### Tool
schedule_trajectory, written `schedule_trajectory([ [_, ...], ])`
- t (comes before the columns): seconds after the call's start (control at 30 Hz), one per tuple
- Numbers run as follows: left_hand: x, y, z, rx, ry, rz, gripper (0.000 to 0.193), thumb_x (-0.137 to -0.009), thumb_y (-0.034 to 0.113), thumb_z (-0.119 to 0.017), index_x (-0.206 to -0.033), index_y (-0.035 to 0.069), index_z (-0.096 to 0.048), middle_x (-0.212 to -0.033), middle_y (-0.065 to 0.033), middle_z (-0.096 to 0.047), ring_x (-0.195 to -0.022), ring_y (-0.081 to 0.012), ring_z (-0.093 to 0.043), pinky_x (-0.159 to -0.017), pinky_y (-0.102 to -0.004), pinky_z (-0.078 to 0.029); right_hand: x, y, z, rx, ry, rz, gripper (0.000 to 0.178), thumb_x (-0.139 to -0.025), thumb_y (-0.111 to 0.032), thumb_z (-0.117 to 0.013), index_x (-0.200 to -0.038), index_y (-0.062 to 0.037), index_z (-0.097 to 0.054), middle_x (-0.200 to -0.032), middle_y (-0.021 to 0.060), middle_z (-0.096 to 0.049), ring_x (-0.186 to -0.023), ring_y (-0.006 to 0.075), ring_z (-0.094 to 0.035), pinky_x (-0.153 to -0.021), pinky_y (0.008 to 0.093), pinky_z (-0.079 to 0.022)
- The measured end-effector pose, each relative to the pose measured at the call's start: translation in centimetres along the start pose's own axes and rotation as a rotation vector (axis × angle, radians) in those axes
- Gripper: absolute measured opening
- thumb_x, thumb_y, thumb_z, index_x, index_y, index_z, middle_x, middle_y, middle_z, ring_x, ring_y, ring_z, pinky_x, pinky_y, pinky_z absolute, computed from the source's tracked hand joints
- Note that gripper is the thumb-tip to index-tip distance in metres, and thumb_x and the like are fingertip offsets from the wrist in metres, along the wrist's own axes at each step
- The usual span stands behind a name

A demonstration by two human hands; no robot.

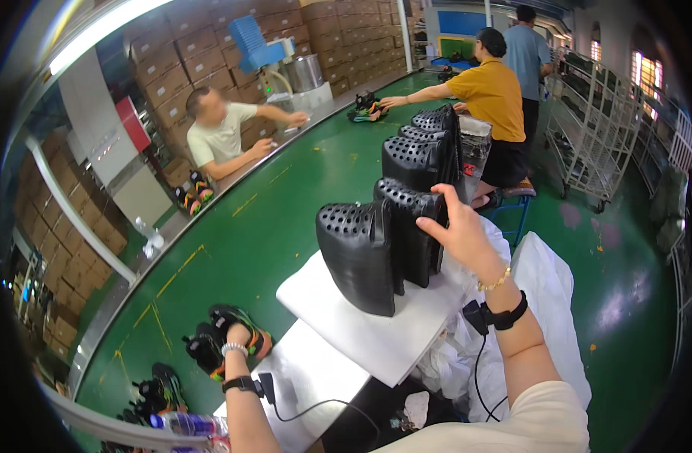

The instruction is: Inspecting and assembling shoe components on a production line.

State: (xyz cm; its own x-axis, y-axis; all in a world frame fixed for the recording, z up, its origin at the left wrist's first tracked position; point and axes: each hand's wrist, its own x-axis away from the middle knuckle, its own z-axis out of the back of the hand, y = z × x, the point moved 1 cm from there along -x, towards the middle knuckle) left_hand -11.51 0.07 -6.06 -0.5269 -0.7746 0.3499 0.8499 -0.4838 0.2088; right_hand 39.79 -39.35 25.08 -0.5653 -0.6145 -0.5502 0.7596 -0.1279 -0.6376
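Several black moulded shoe inserts [353,257] with rounded, hole-pierced tops stand upright in a row on white sheets [376,343]. My right hand [459,230] is at the second insert [410,234] from the near end, thumb across its near face and index finger at its top edge; the other fingers are partly hidden. At the lower left, my left hand [238,334] grips a black sneaker [208,349] with orange and green trim, one of a pair lying on the green belt. The fingertips of that hand are hidden by the shoe.
More sneakers [161,389] and a bottle [183,423] lie at the lower left. White plastic bags [542,302] hang right of the sheets. A person in yellow [489,98] reaches over the belt [285,192]; another [221,132] sits across it. Wheeled racks [591,124] stand right.
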Motion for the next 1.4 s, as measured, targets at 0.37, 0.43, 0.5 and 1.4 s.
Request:
schedule_trajectory([
  [0.37,-1.6,15.2,14.8,0.330,-0.335,-0.364,0.021,-0.080,0.016,-0.050,-0.080,0.006,-0.069,-0.085,-0.0132,-0.068,-0.078,-0.0273,-0.066,-0.072,-0.0341,-0.051,-0.9,-1.0,1.3,0.035,0.050,-0.011,0.061,-0.073,-0.040,-0.074,-0.114,-0.0004,-0.052,-0.090,0.0231,-0.065,-0.089,0.0357,-0.064,-0.079,0.0398,-0.048],
  [0.43,-0.9,14.6,13.6,0.423,-0.401,-0.434,0.022,-0.080,0.015,-0.050,-0.078,0.006,-0.070,-0.084,-0.0133,-0.069,-0.077,-0.0276,-0.066,-0.071,-0.0339,-0.051,-0.5,-3.3,1.9,-0.126,0.122,-0.018,0.053,-0.079,-0.025,-0.073,-0.117,0.0019,-0.049,-0.092,0.0142,-0.066,-0.086,0.0207,-0.063,-0.079,0.0317,-0.048],
  [0.5,1.4,12.9,10.0,0.529,-0.463,-0.499,0.024,-0.080,0.015,-0.049,-0.075,0.006,-0.070,-0.082,-0.0134,-0.069,-0.075,-0.0279,-0.066,-0.071,-0.0338,-0.051,0.1,-6.4,2.3,-0.440,0.117,0.069,0.048,-0.082,-0.014,-0.070,-0.120,0.0025,-0.046,-0.099,0.0083,-0.064,-0.089,0.0132,-0.059,-0.082,0.0267,-0.047],
  [1.4,15.0,16.3,1.9,0.952,1.001,0.141,0.035,-0.079,0.003,-0.053,-0.114,0.007,-0.050,-0.141,-0.0191,-0.035,-0.098,-0.0394,-0.059,-0.083,-0.0423,-0.049,6.2,-26.8,-38.4,0.323,-0.875,0.878,0.051,-0.069,-0.050,-0.072,-0.076,0.0001,-0.067,-0.076,0.0195,-0.066,-0.076,0.0332,-0.066,-0.070,0.0393,-0.054],
])
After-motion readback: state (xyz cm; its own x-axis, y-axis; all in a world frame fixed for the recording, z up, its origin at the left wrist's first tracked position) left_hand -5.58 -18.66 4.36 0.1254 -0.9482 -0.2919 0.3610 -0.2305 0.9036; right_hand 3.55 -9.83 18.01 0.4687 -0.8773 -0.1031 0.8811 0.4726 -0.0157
